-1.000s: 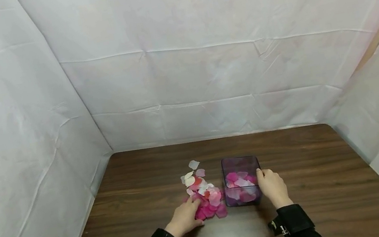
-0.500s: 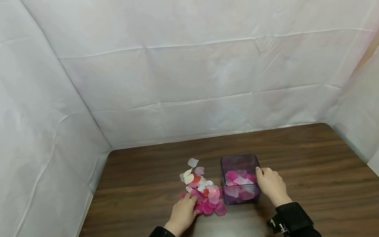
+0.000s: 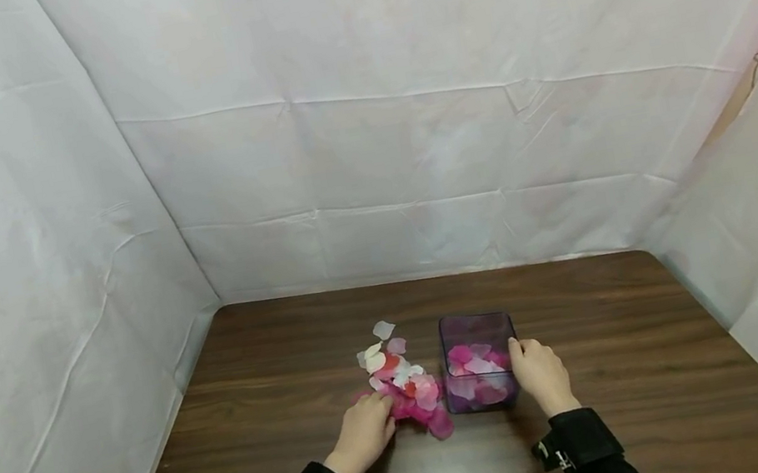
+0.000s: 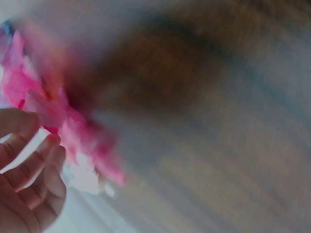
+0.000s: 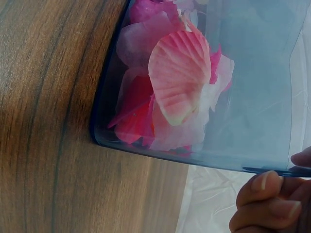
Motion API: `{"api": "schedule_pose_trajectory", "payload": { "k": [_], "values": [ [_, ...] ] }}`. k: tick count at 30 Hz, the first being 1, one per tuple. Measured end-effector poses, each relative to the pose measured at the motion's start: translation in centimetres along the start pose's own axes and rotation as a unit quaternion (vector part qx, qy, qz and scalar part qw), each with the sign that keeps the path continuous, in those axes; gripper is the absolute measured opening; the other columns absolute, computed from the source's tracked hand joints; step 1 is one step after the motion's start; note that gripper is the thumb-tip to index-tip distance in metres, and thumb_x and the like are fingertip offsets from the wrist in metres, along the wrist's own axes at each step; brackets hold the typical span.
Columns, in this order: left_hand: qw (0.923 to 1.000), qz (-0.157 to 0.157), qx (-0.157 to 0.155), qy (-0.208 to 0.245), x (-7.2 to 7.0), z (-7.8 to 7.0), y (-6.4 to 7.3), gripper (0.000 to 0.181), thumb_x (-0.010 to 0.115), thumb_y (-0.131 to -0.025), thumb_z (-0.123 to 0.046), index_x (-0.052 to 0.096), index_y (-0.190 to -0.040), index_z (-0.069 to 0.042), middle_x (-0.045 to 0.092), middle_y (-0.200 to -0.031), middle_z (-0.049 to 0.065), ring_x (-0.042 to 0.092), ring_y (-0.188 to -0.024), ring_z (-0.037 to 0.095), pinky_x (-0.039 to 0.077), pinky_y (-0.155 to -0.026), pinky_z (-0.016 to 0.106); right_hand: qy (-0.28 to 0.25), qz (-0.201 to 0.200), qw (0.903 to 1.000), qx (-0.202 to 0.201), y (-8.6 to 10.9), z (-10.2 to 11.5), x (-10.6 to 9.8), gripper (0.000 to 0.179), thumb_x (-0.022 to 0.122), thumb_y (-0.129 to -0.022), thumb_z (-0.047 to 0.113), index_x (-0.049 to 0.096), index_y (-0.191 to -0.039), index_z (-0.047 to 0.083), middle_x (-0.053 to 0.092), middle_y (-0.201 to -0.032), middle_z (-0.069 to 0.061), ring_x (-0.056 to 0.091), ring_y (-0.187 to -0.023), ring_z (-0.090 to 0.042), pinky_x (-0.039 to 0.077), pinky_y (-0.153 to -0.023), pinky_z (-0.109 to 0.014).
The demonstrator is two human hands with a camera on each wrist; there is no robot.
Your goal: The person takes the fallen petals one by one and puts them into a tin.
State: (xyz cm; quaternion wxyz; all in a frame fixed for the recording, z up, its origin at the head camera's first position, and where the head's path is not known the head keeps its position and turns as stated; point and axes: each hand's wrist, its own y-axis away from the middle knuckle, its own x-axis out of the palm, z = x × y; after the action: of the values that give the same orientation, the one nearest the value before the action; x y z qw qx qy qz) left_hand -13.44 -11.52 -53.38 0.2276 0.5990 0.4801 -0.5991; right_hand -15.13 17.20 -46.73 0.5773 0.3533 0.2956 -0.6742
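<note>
Pink, white and red artificial flower petals (image 3: pixel 425 391) lie in a loose heap on the table, left of a see-through purple plastic box (image 3: pixel 475 329). My left hand (image 3: pixel 363 437) is at the heap's near left side, thumb and fingertips pinching a pink petal (image 4: pixel 41 109). My right hand (image 3: pixel 544 373) grips the box's right wall at the rim, with the curled fingers (image 5: pixel 265 182) outside and the thumb over the edge. Inside the box lies a layer of pink, white and red petals (image 5: pixel 180 77).
The wood-grain table (image 3: pixel 278 356) runs back to a white cloth wall (image 3: pixel 388 243), with more cloth on the left and right. A few pale petals (image 3: pixel 374 356) lie at the heap's far end. Each wrist wears a black strap (image 3: pixel 586 437).
My left hand has drawn slightly back to the left at the heap, its fingers closing in on petals. The right hand and the box have stayed in place.
</note>
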Motion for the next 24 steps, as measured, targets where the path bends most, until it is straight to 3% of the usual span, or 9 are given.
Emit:
{"api": "schedule_pose_trajectory", "payload": {
  "k": [2,5,7,11,16,20,24],
  "values": [
    [0.998,0.013,-0.015,0.06,-0.9,0.2,-0.4,0.015,0.07,-0.075,-0.013,0.055,-0.07,-0.013,0.052,-0.061,-0.004,0.046,-0.055,0.01,0.036,-0.047,0.023,0.0,0.0,1.0,0.002,0.0,-0.1,0.0,0.045,0.032,-0.099,0.028,0.063,-0.087,-0.003,0.065,-0.096,-0.028,0.062,-0.085,-0.045,0.045,-0.06,-0.049],
    [0.9874,0.038,-0.038,0.149,-2.2,0.6,-1.0,0.013,0.067,-0.077,-0.01,0.054,-0.074,-0.012,0.045,-0.057,-0.006,0.036,-0.051,0.004,0.031,-0.047,0.019,0.002,-0.001,1.0,0.005,0.0,-0.1,0.0,0.047,0.032,-0.099,0.029,0.064,-0.094,-0.005,0.064,-0.101,-0.03,0.061,-0.09,-0.048,0.046,-0.064,-0.052],
    [0.9807,0.049,-0.048,0.183,-2.7,0.7,-1.4,0.012,0.065,-0.078,-0.008,0.054,-0.081,-0.011,0.043,-0.058,-0.007,0.034,-0.05,0.002,0.031,-0.046,0.017,0.001,-0.004,1.0,0.004,0.0,-0.1,0.1,0.047,0.032,-0.099,0.029,0.065,-0.099,-0.005,0.062,-0.107,-0.032,0.059,-0.094,-0.051,0.047,-0.067,-0.055],
    [0.9803,0.039,-0.04,0.189,-3.1,0.7,-2.0,0.016,0.062,-0.083,-0.005,0.052,-0.095,-0.009,0.042,-0.059,-0.007,0.034,-0.05,0.002,0.031,-0.045,0.017,0.002,-0.004,1.0,0.002,0.0,-0.1,0.1,0.047,0.032,-0.099,0.029,0.065,-0.096,-0.005,0.062,-0.107,-0.032,0.059,-0.094,-0.051,0.047,-0.067,-0.055],
    [0.9793,-0.004,-0.028,0.201,-3.6,-0.3,-3.4,0.012,0.06,-0.088,-0.005,0.054,-0.097,-0.011,0.049,-0.067,-0.005,0.037,-0.055,0.003,0.034,-0.049,0.017,0.005,-0.004,1.0,0.002,0.0,-0.3,0.2,0.047,0.032,-0.099,0.028,0.065,-0.098,-0.005,0.062,-0.107,-0.032,0.059,-0.094,-0.051,0.047,-0.067,-0.056],
    [0.9773,-0.031,-0.002,0.209,-4.5,-2.2,-5.8,0.01,0.057,-0.091,-0.006,0.056,-0.1,-0.012,0.061,-0.084,-0.001,0.045,-0.063,0.005,0.041,-0.057,0.019,0.004,-0.002,1.0,0.002,0.0,-0.3,0.2,0.046,0.032,-0.099,0.029,0.064,-0.092,-0.004,0.063,-0.105,-0.032,0.06,-0.092,-0.05,0.046,-0.064,-0.053],
    [0.9769,-0.044,0.025,0.208,-5.6,-4.4,-8.9,0.01,0.054,-0.094,-0.01,0.055,-0.104,-0.011,0.065,-0.095,0.002,0.055,-0.073,0.01,0.046,-0.066,0.021,0.001,-0.007,1.0,0.003,0.0,-0.2,0.2,0.046,0.033,-0.099,0.029,0.064,-0.089,-0.003,0.063,-0.104,-0.032,0.06,-0.091,-0.05,0.046,-0.064,-0.054]
  ]
}}
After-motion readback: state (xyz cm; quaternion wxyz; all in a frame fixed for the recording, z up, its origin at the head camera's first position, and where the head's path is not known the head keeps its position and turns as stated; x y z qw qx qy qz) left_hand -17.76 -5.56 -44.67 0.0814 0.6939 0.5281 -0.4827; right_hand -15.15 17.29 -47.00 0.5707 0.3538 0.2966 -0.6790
